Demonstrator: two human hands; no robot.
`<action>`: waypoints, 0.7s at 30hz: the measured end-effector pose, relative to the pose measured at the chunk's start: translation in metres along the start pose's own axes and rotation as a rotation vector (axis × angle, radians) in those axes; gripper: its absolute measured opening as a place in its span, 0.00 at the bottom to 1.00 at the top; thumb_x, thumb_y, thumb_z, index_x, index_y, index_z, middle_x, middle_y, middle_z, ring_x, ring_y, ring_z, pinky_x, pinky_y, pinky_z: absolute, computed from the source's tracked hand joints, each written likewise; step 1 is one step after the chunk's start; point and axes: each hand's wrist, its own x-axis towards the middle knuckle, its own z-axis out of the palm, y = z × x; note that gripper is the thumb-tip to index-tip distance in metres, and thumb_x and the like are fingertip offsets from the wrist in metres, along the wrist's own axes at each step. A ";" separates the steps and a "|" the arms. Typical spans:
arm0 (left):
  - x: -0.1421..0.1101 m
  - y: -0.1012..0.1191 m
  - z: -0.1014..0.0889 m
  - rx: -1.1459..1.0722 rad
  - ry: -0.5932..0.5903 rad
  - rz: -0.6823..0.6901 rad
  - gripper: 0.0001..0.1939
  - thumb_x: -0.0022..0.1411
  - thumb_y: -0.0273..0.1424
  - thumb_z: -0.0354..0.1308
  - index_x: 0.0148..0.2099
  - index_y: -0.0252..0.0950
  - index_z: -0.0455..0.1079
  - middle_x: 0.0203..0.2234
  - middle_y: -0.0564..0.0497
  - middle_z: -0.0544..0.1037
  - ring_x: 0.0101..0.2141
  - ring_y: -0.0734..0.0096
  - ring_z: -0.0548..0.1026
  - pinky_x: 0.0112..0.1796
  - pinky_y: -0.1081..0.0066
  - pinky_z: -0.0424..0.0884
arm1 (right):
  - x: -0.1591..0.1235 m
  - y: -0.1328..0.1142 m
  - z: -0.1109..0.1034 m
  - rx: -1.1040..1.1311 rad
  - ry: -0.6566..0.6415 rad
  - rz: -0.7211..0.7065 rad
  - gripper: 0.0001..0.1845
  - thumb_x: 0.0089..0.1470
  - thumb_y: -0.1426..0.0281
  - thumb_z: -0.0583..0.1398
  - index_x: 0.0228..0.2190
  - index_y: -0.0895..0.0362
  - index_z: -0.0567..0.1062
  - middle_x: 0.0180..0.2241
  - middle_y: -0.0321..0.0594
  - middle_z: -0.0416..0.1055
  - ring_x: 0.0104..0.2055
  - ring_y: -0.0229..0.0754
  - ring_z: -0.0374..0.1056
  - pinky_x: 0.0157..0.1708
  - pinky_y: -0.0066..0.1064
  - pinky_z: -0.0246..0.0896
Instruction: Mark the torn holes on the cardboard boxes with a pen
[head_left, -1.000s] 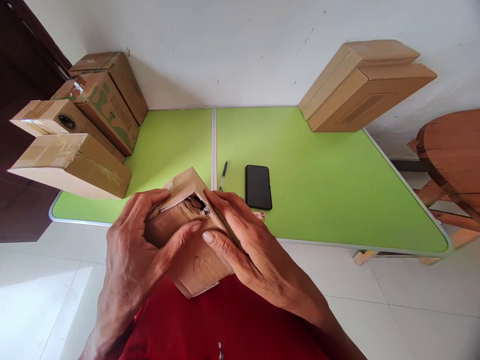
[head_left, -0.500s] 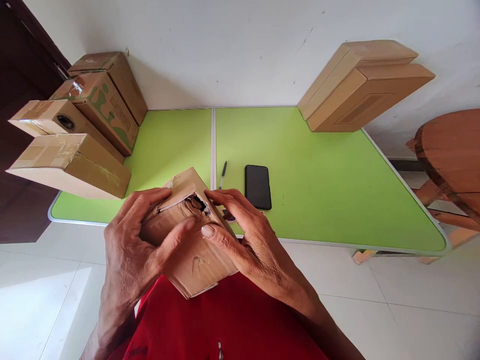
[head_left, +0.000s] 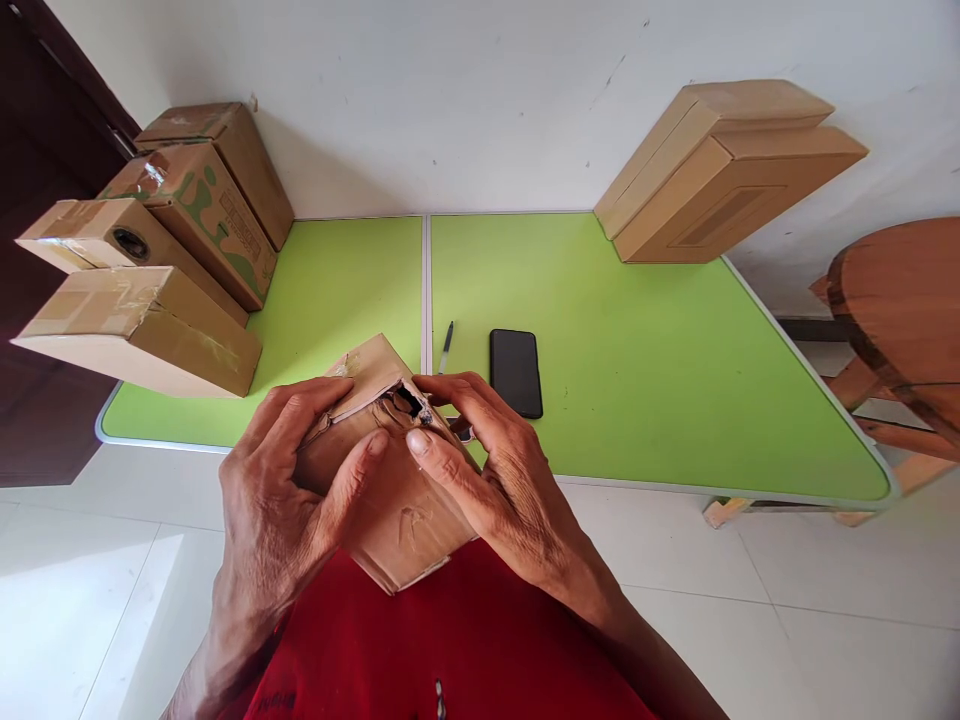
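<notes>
I hold a small worn cardboard box (head_left: 397,525) against my red shirt, in front of the green table's near edge. My left hand (head_left: 281,500) wraps its left side, thumb pressed on the front face. My right hand (head_left: 499,480) grips the right side, its thumb next to a torn hole (head_left: 405,402) at the box's top corner. Both hands are closed on the box. A small dark object shows under my right fingers; I cannot make it out.
On the green table (head_left: 637,350) lie a black phone (head_left: 516,372) and a pen (head_left: 446,348). Several taped cardboard boxes (head_left: 150,270) stack at the left end, two flat boxes (head_left: 720,180) lean on the wall at back right. A wooden stool (head_left: 900,310) stands right.
My right thumb has slid up toward the torn hole and the box has tilted slightly. My left hand has shifted a little to the right on the box.
</notes>
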 end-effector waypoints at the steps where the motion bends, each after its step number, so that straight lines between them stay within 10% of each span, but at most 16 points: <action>1: 0.000 0.000 0.000 0.002 -0.005 0.015 0.18 0.73 0.43 0.69 0.57 0.38 0.82 0.52 0.43 0.88 0.53 0.50 0.88 0.53 0.54 0.87 | 0.000 0.001 0.000 -0.003 0.011 -0.002 0.17 0.77 0.56 0.62 0.57 0.53 0.78 0.55 0.44 0.78 0.57 0.49 0.77 0.61 0.45 0.72; 12: -0.021 -0.007 -0.008 0.136 -0.008 0.203 0.69 0.53 0.68 0.77 0.85 0.45 0.55 0.71 0.31 0.72 0.70 0.24 0.72 0.67 0.28 0.72 | 0.008 0.003 -0.005 0.018 0.004 0.025 0.22 0.75 0.48 0.64 0.53 0.52 0.81 0.53 0.46 0.81 0.56 0.51 0.78 0.60 0.45 0.72; 21: -0.042 -0.023 0.017 0.053 -0.068 0.354 0.89 0.45 0.62 0.85 0.89 0.48 0.28 0.86 0.31 0.36 0.83 0.21 0.41 0.75 0.28 0.60 | 0.018 0.009 -0.002 0.018 0.060 0.036 0.26 0.76 0.43 0.61 0.48 0.53 0.81 0.49 0.44 0.80 0.51 0.49 0.78 0.55 0.42 0.68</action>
